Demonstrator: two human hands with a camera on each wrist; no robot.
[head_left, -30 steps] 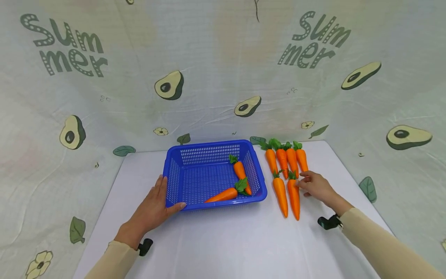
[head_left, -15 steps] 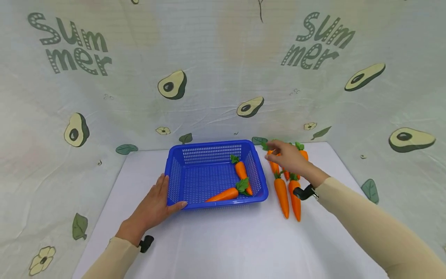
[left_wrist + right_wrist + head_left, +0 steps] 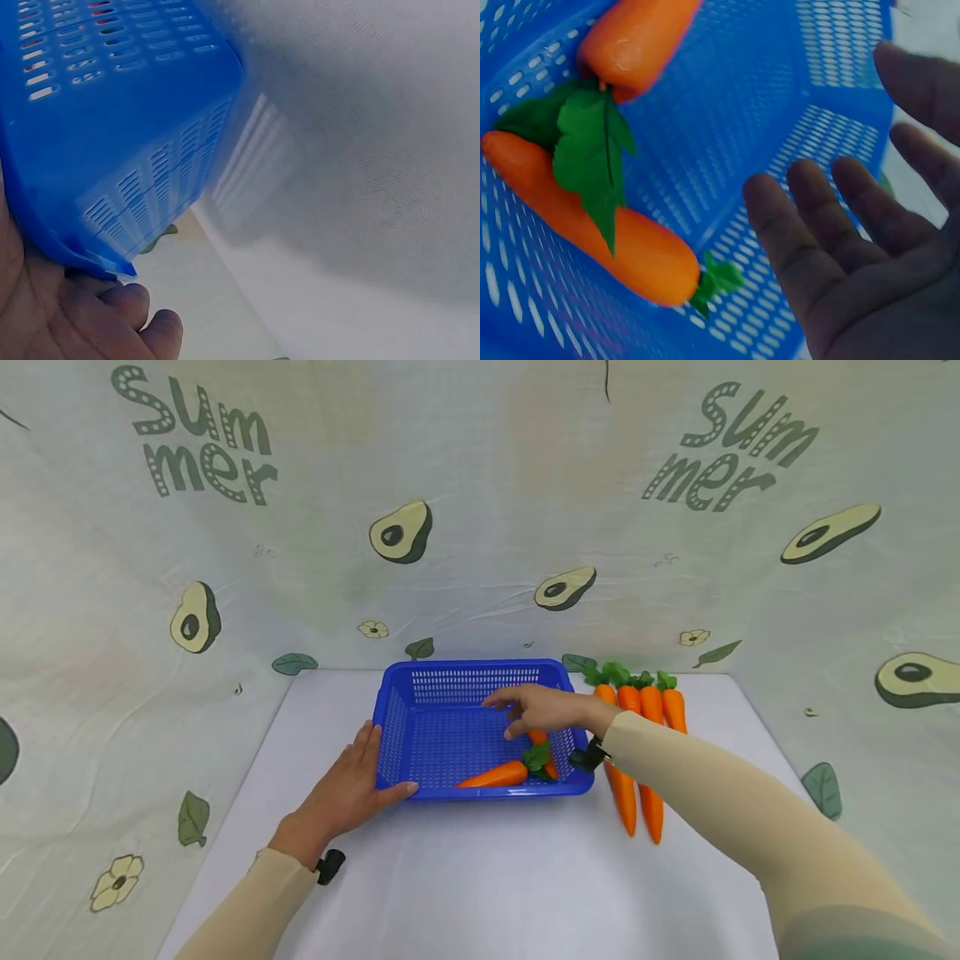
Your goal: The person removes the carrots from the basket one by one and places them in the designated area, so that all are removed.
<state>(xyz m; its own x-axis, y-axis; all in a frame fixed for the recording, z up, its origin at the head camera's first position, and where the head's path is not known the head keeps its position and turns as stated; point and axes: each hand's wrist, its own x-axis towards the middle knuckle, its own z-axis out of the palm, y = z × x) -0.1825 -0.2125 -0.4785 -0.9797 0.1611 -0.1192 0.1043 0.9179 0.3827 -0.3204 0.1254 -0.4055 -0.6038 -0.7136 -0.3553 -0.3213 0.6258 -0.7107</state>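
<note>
A blue plastic basket (image 3: 491,793) with slotted walls stands on the table. My left hand (image 3: 341,793) rests at its near left corner, straight fingers along the left side and thumb on the front rim. One carrot (image 3: 495,774) with a leafy top lies along the basket's front wall. Beside the right wall is a second carrot (image 3: 652,255), partly behind my right arm in the head view. My right hand (image 3: 543,707) hovers over the basket's right half, fingers spread and loosely bent, nothing in them. In the right wrist view its fingertips are apart from both carrots.
Several more carrots (image 3: 673,710) lie side by side right of the basket, some partly behind my right sleeve (image 3: 712,785). A white cloth covers the table (image 3: 465,885). Behind it hangs a curtain (image 3: 480,460) printed with avocados.
My right hand has moved left from the carrots on the table, past their leafy tops, to above the basket. My left hand stays at the basket corner. The head view has shifted slightly.
</note>
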